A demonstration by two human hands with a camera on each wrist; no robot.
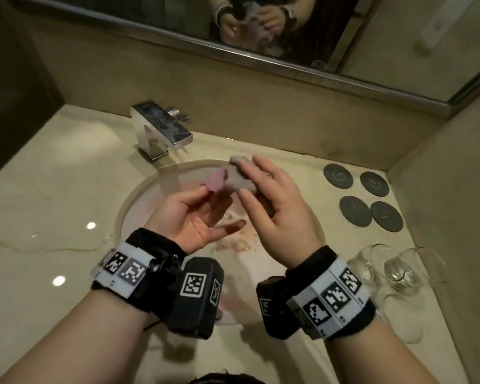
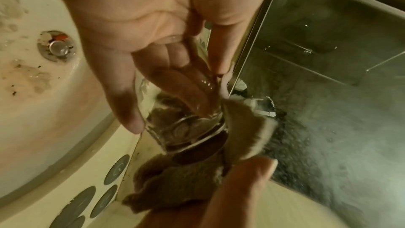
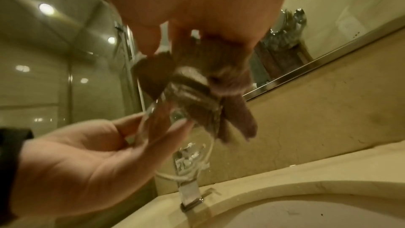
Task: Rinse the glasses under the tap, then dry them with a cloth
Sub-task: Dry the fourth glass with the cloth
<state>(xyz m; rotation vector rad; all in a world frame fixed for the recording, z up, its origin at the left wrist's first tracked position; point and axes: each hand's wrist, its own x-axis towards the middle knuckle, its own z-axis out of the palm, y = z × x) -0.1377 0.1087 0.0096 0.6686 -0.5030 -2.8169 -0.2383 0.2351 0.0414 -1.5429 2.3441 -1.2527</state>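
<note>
Left hand [image 1: 187,214]: our fingers and thumb curl round a clear glass [image 2: 181,120], held on its side above the basin [image 1: 139,206]; in the left wrist view the fingers [image 2: 175,61] wrap the wall of the glass, its thick base turned toward the other hand. Right hand [image 1: 275,209]: our fingers press a grey-brown cloth [image 1: 240,181] against the base end of that glass, thumb under, fingers over, so this grip has hold of the cloth and the cloth covers part of the glass; a pink patch of the cloth shows between the two hands; the right wrist view is blurred, so we cannot say how far the cloth goes inside the glass.

Stage, as we judge it: drying in hand, rinsing of this glass apparently over; the tap [image 1: 161,128] shows no stream that we can make out; droplets cling to the glass wall in the left wrist view, so this glass looks only partly dry.

Further out, on the surface [image 1: 53,189] to our right: two more glasses [image 1: 383,270] lying tipped near the basin edge; whether they are rinsed, dried or untouched we cannot tell; they may be what is left. Beyond them, four dark round coasters [image 1: 363,198], none bearing a glass. Reddish stains lie in the basin by the drain [image 2: 56,46].
</note>
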